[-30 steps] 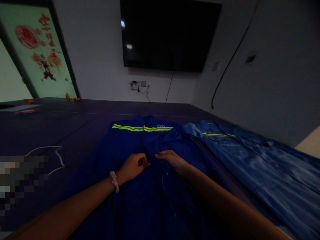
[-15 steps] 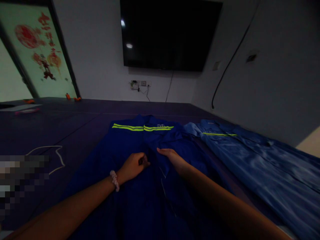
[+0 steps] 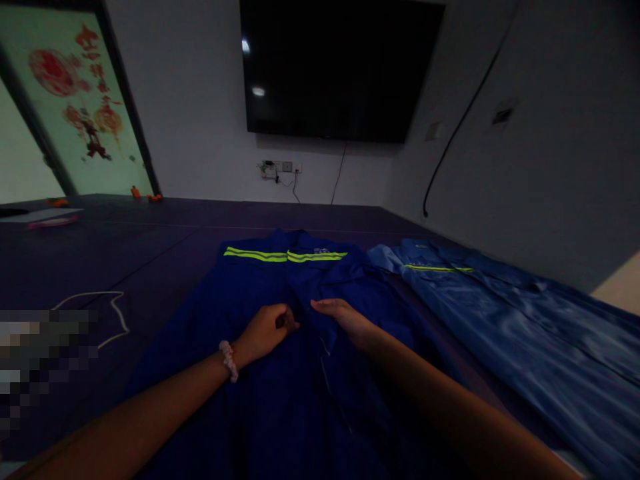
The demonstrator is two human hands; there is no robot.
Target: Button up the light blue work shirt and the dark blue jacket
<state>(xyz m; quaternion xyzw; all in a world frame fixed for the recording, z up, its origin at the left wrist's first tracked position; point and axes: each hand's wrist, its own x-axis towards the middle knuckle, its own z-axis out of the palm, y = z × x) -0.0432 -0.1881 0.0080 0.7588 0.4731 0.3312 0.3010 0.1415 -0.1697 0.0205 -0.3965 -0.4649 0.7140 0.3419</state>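
Observation:
A dark blue work jacket [image 3: 280,293] with yellow-green reflective stripes lies spread flat on the dark surface in front of me. My left hand [image 3: 265,330], a pale scrunchie on its wrist, is curled into a pinch on the jacket's front opening near the middle. My right hand [image 3: 343,315] lies beside it with fingers stretched flat on the cloth. The two hands are a few centimetres apart. A white thread or cord [image 3: 327,363] shows on the cloth below them.
A lighter blue garment [image 3: 500,320] with a reflective stripe lies to the right, next to a grey wall. A white cord [image 3: 113,307] loops on the dark surface [image 3: 150,227] at left. A black screen [image 3: 340,67] hangs on the far wall.
My right hand has shifted very slightly over the cloth; my left hand keeps its pinch in the same place. The jacket lies as before.

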